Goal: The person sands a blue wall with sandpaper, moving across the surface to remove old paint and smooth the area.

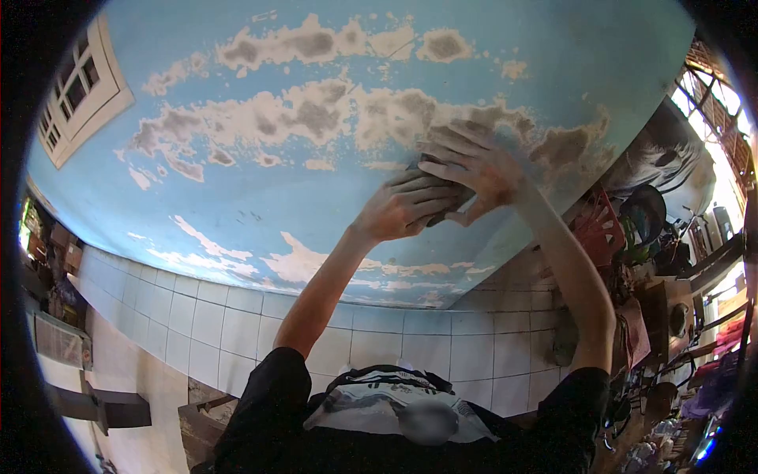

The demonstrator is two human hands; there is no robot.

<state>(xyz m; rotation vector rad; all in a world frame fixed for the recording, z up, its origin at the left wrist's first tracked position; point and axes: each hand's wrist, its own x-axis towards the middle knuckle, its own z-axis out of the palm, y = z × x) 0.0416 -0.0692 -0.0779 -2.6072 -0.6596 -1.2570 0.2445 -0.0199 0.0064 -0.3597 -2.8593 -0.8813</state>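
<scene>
A dark grey sheet that looks like sandpaper (444, 207) lies against the blue wall (308, 197), mostly covered by my two hands. My left hand (404, 207) presses on its left part with the fingers close together. From the right, my right hand (478, 167) holds the sheet against the wall, fingers stretched over its upper part and thumb apart below. Around and above the hands, the paint is worn away in pale patches (308, 110) with rough grey spots. How far the sheet reaches under my fingers is hidden.
White tiles (332, 347) run below the painted wall. At the upper left is a white-framed window (83, 87). A red plastic chair (596, 229), a large pale sack (671, 166) and cluttered household items stand beyond the wall's right edge.
</scene>
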